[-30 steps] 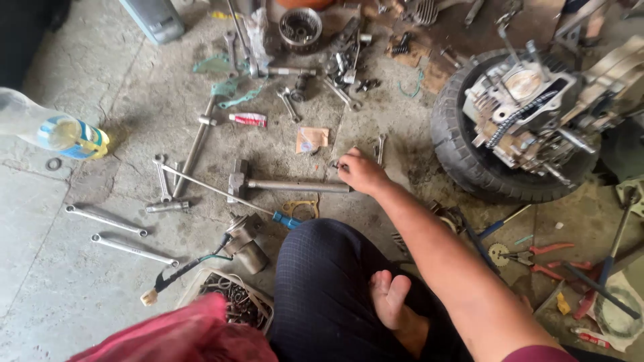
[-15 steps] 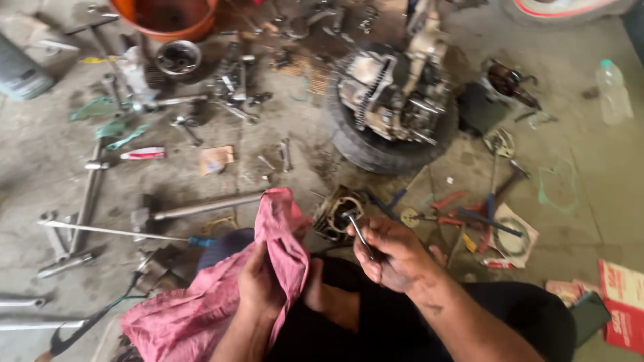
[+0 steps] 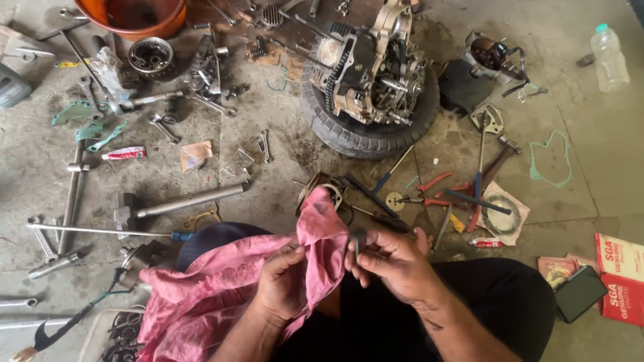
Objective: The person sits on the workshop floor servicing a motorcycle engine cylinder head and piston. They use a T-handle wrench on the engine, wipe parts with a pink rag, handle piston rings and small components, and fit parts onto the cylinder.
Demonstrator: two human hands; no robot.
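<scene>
Sitting far right on the concrete: red-and-white cartons (image 3: 620, 271), flat dark packet (image 3: 581, 293); small red-white tube (image 3: 123, 153) lies left. Since half a second ago, pink rag (image 3: 221, 288) lifted closer; left hand (image 3: 285, 285) bunches it. Right hand (image 3: 392, 261) pinches small dark metal part (image 3: 359, 240), touching the rag's edge, over the lap.

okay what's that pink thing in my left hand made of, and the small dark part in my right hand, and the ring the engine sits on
The pink rag in your left hand looks like soft woven cloth: it folds, drapes and shows stains. The small part in your right hand seems to be dark metal, though it is too small to be sure. The tyre looks like black rubber, matte with moulded tread blocks.
</scene>
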